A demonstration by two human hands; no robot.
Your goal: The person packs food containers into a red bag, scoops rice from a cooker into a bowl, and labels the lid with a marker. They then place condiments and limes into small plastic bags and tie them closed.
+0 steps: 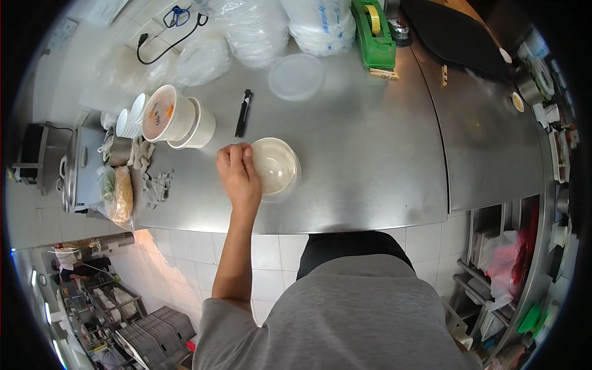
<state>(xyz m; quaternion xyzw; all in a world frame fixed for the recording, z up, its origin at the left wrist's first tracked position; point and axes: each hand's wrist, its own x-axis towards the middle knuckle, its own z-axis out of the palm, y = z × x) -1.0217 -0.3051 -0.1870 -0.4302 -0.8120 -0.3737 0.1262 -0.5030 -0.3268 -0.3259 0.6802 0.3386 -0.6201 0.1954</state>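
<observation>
the left hand [239, 174] reaches out over the stainless steel counter [370, 160], its fingers curled loosely and its fingertips [248, 153] pressed on the left rim of a clear, round plastic bowl [275, 166]. the fingers close on the rim rather than wrapping round the bowl; whether the thumb is tucked under the edge cannot be seen, since the back of the hand hides it. the bowl sits near the front edge of the counter, a little left of its middle, and looks empty, though glare makes that hard to judge.

the right hand is out of sight, so its grip cannot be told.

toward the counter's left edge stand stacked white paper tubs [176, 117], the foremost showing an orange-tinted inside. a black pen-like tool [244, 113] lies between them and a translucent round lid [296, 76]. at the back edge sits a green tape dispenser [373, 34], partly cut off.
</observation>
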